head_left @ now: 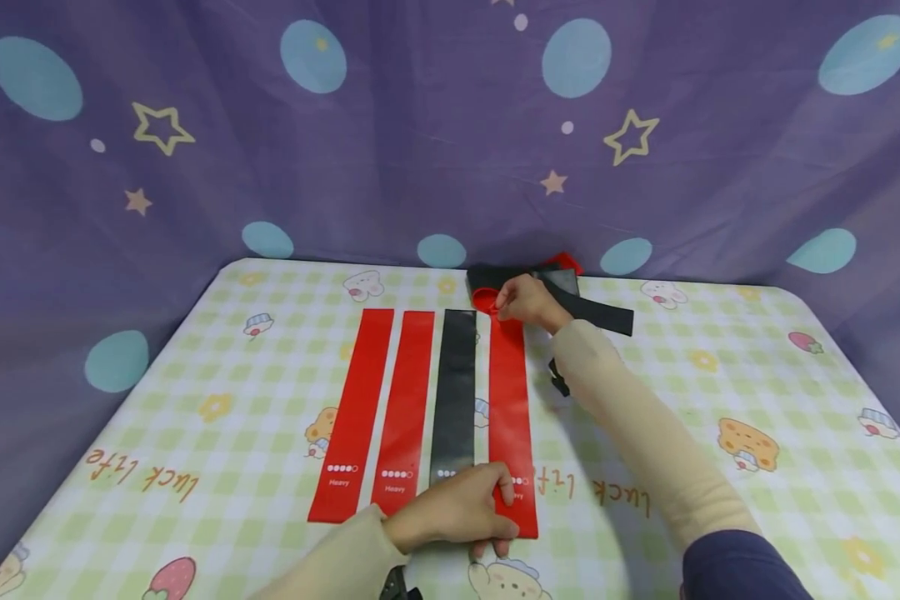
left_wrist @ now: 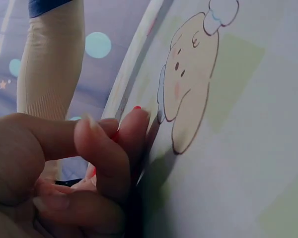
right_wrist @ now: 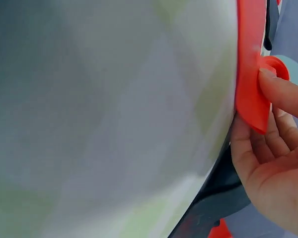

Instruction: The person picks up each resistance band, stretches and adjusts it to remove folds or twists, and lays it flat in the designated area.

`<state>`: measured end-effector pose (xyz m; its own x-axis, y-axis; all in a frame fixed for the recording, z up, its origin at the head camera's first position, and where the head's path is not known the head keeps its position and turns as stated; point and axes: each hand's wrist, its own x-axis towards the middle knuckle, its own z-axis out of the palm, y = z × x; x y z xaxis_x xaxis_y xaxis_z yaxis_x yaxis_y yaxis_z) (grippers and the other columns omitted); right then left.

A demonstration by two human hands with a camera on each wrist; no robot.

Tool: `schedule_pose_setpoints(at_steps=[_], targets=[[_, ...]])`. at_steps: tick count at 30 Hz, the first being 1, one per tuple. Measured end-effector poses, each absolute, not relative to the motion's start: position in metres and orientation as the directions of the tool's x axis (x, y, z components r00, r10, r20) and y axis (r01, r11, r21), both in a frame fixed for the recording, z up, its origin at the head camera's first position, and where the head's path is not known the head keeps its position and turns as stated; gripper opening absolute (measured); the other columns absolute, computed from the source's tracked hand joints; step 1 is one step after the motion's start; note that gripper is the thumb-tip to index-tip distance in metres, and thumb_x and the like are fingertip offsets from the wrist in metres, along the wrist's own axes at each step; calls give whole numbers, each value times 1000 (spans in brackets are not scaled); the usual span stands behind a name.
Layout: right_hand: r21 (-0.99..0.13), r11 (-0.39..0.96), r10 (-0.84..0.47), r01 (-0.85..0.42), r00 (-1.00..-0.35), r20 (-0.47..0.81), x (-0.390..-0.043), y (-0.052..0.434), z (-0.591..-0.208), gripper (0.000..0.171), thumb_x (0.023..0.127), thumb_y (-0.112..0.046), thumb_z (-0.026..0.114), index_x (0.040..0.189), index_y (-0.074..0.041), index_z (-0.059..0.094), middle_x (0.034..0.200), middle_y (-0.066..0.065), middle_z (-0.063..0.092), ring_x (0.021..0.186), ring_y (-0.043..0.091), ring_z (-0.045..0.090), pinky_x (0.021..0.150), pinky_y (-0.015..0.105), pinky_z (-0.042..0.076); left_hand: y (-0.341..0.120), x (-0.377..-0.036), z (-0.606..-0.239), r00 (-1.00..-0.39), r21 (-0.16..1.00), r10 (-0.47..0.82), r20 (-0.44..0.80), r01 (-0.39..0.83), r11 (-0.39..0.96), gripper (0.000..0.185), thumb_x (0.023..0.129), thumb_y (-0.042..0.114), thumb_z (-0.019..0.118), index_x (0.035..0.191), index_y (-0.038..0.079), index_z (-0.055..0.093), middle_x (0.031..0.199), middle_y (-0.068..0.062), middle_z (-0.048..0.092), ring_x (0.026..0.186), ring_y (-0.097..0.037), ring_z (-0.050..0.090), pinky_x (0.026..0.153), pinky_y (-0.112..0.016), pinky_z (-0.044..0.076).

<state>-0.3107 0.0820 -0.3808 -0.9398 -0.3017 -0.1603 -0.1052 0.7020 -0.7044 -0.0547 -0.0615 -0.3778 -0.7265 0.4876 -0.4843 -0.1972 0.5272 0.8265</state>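
A flat red resistance band (head_left: 508, 392) runs lengthwise on the table, the rightmost of a row. My left hand (head_left: 457, 504) pinches its near end, thumb and forefinger at the left edge. In the left wrist view, only a bit of red shows among the fingers of this left hand (left_wrist: 89, 163). My right hand (head_left: 528, 302) pinches the far end of the same band. In the right wrist view, thumb and fingers of the right hand (right_wrist: 278, 163) grip the red band (right_wrist: 251, 64), with a curled red loop by the thumb.
Left of it lie a black band (head_left: 454, 383) and two red bands (head_left: 407, 400), side by side, with "Heavy" printed on the red ones. A heap of black and red bands (head_left: 487, 277) sits at the table's back edge, one black end (head_left: 607, 317) stretching right. A purple curtain (head_left: 420, 150) hangs behind.
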Motion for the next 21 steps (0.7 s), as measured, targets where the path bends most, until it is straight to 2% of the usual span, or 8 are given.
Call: schedule_pose_setpoints(at_steps=[6,12,21], targets=[[-704,704,-291,-91,-942,-169,-310,86,-377,22,75,-2,76,89,-3,58,82,7,63,74,19,53,69,26,43,-58,-55,-375,-723,821,480,-498,-214,529,24,81,13,74,87,10,51,58,-8,64,37,-15,47,45,-23,41],[-705,703,-293,-90,-941,-172,-309,85,-376,37,77,0,74,107,-5,53,86,10,64,77,21,56,73,28,45,-59,-53,-372,-742,817,471,-476,-177,549,25,80,13,74,86,10,49,53,-7,61,35,-15,44,39,-24,38],[-716,694,-292,-75,-938,-185,-311,87,-376,28,80,-9,74,104,-4,60,88,9,65,78,19,56,75,27,45,-62,-53,-369,-736,804,480,-477,-145,577,21,82,17,72,81,12,52,48,-4,56,34,-14,43,36,-22,34]])
